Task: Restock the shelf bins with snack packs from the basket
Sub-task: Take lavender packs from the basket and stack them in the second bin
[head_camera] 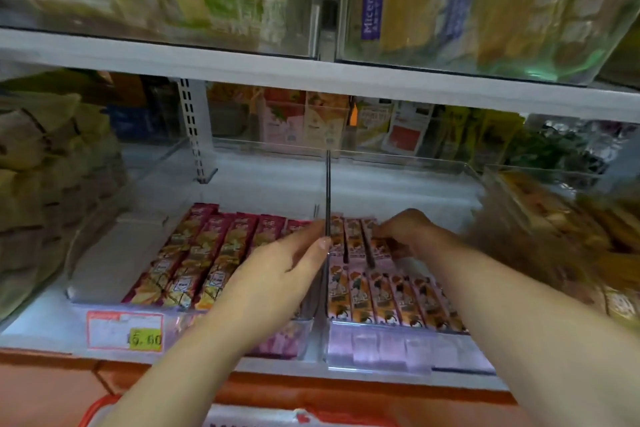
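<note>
Left fingers rest straight beside the bin divider; right fingers curl onto mid-frame orange snack packs, apparently squaring their row.

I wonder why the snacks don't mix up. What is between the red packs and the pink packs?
In the head view, a clear upright divider stands between the red packs and pink packs.

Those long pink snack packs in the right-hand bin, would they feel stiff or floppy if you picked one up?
Probably fairly stiff: the pink packs lie straight in neat rows, none sagging. Likely light, being slim. Their glossy wrappers may slide easily over the clear bin, and the flat-looking shape seems unlikely to roll.
</note>
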